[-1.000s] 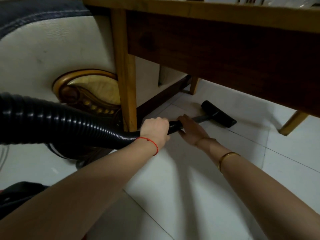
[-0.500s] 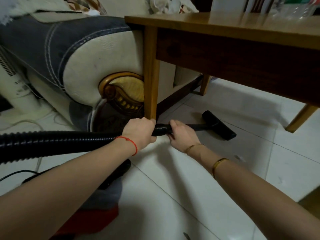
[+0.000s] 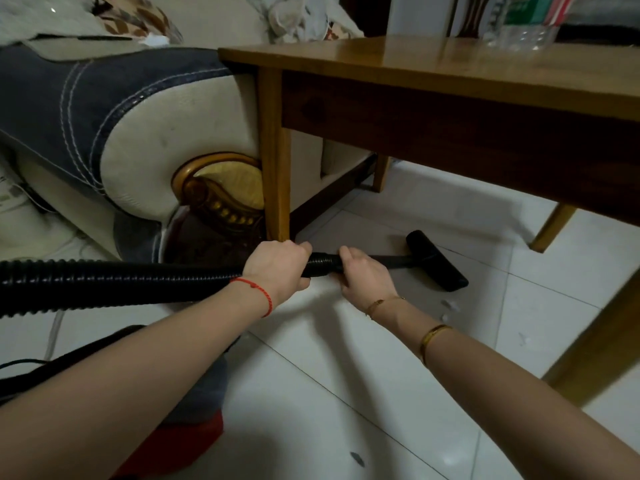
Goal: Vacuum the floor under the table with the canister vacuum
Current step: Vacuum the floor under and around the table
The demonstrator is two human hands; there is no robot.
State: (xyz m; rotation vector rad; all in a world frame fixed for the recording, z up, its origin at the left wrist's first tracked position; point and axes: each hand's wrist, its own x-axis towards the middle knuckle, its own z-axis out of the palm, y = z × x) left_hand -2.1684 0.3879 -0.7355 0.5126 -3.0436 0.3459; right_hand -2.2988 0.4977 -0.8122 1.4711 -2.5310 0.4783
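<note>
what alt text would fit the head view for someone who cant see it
Both hands, left hand and right hand, grip a black vacuum hose, its floor nozzle on white tiles under a wooden table. A sofa stands left.

Cream and navy sofa arm point(image 3: 114, 133), plastic bottle point(image 3: 523, 22) on tabletop, crumpled cloth point(image 3: 294, 15) on sofa

A home living room; upholstered sofa point(image 3: 145, 126) beside wooden table point(image 3: 433, 74).
</note>
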